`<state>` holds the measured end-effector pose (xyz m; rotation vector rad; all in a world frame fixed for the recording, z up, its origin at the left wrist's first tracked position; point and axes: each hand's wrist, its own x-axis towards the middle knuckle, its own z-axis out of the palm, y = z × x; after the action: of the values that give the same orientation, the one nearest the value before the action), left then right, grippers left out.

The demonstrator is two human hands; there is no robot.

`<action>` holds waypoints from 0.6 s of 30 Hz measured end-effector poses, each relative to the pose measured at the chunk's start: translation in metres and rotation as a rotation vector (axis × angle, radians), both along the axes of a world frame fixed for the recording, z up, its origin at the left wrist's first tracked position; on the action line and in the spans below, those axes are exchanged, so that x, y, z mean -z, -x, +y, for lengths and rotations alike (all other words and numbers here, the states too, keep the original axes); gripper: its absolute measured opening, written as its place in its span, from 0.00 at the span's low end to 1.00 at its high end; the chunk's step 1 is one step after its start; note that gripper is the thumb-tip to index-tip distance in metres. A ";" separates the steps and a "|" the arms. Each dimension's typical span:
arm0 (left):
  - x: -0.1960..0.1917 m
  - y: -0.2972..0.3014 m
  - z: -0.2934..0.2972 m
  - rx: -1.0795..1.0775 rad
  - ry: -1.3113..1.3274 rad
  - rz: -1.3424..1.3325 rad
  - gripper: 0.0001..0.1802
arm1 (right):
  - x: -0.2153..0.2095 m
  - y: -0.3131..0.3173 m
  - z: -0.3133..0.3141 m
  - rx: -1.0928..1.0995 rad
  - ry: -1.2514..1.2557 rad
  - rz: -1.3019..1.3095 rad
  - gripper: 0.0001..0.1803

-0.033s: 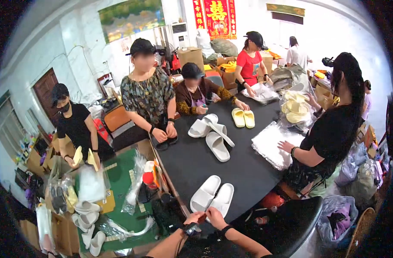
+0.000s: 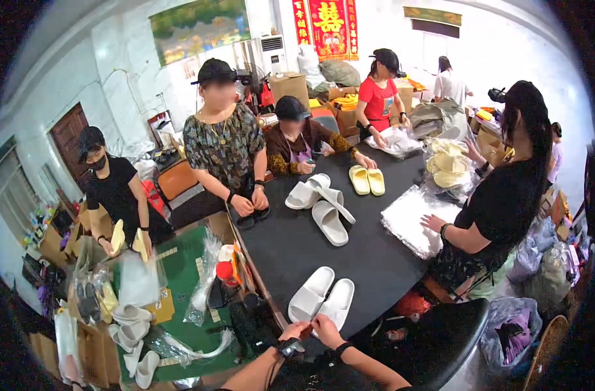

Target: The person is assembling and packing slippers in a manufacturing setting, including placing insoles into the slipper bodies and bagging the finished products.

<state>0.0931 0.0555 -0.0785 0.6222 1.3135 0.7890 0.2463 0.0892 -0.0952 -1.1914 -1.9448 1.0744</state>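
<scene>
From the head view I see my left hand [image 2: 296,330] and right hand [image 2: 325,324] meeting at the near edge of the black counter [image 2: 376,260], fingertips pinched together on the heel end of a pair of white slippers [image 2: 321,298]. Both hands are narrowed to a pinch; what they grip between them is too small for me to tell. The pair lies side by side, toes pointing away from my hands. Farther out beyond my hands sits a loose heap of white slippers [image 2: 321,202], and past that a yellow pair [image 2: 367,180]. Off to the right of my right hand, another person's hand rests on a stack of clear plastic bags [image 2: 415,221].
</scene>
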 end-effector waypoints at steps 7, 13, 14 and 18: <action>-0.027 0.005 -0.003 0.012 0.050 -0.304 0.11 | -0.024 0.000 -0.005 0.080 0.006 0.056 0.06; 0.001 0.009 -0.001 0.340 -0.266 -0.018 0.16 | -0.029 0.004 -0.011 0.198 0.093 0.062 0.07; -0.022 0.003 -0.002 0.239 -0.213 -0.102 0.16 | -0.029 0.001 -0.011 0.224 0.108 0.033 0.07; 0.007 0.013 -0.001 0.321 -0.637 0.197 0.09 | -0.030 0.006 -0.014 0.252 0.072 -0.003 0.07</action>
<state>0.0798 0.0541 -0.0859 1.4112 1.0853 0.8927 0.2399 0.0756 -0.0656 -1.4340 -1.7148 1.0155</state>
